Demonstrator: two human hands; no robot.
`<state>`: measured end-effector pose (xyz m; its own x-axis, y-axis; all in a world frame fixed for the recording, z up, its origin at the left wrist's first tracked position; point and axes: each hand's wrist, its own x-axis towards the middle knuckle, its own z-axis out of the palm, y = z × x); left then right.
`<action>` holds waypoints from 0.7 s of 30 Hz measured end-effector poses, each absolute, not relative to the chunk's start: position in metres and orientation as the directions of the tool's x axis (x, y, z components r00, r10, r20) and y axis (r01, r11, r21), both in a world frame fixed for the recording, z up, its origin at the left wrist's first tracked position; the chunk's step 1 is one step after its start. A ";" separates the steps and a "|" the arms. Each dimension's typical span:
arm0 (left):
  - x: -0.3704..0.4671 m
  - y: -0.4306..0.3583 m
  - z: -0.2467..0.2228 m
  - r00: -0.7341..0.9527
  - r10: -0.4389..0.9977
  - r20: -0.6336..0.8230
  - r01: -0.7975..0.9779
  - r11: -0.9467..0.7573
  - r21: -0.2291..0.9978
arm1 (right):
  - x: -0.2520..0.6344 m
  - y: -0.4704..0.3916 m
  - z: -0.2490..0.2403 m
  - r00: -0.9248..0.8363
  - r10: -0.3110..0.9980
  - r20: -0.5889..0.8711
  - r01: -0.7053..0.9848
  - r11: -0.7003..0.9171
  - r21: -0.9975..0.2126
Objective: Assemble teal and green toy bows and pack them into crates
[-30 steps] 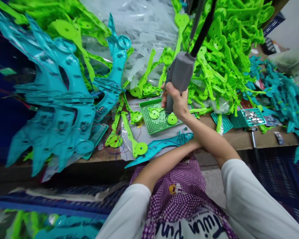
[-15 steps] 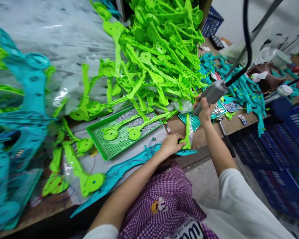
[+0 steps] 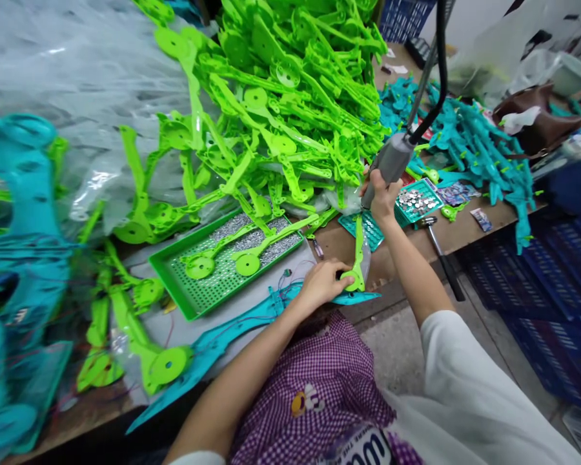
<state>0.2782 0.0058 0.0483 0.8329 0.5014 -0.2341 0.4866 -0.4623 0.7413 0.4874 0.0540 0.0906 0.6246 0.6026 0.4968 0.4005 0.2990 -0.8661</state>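
My right hand (image 3: 385,199) is wrapped around a grey electric screwdriver (image 3: 396,155) with a black cord running upward. The screwdriver points down, and its tip is hard to make out. My left hand (image 3: 323,281) presses its fingers on the round end of a lime-green plastic arm piece (image 3: 359,261). Under that hand lies a long blue plastic piece (image 3: 232,323) with thin wires along it. Beside them a green perforated tray (image 3: 172,290) holds many small silver screws, and two green arm pieces lie across it.
A large heap of lime-green parts (image 3: 290,97) rises behind the tray. Blue parts (image 3: 479,155) are piled to the right, near a teal tray (image 3: 438,205) of round metal pieces and a hammer (image 3: 440,252). Blue crates (image 3: 508,278) stand at the right, below the table edge.
The view has shifted, so most things appear further left. My right hand with the screwdriver sits slightly higher in the picture. The left hand keeps its hold on the green arm piece.
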 end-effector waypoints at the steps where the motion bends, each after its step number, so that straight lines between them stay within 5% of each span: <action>1: 0.278 0.006 0.048 0.834 0.501 -0.231 0.484 -0.462 0.743 | 0.489 0.055 0.090 0.619 0.608 0.497 0.409 0.290 -0.865; 17: 0.278 0.004 0.052 0.817 0.509 -0.272 0.504 -0.399 0.766 | 0.490 0.054 0.089 0.570 0.664 0.484 0.409 0.281 -0.868; 21: 0.279 0.002 0.054 0.824 0.501 -0.264 0.495 -0.411 0.766 | 0.446 0.044 0.138 0.629 0.548 0.552 0.246 0.534 -0.809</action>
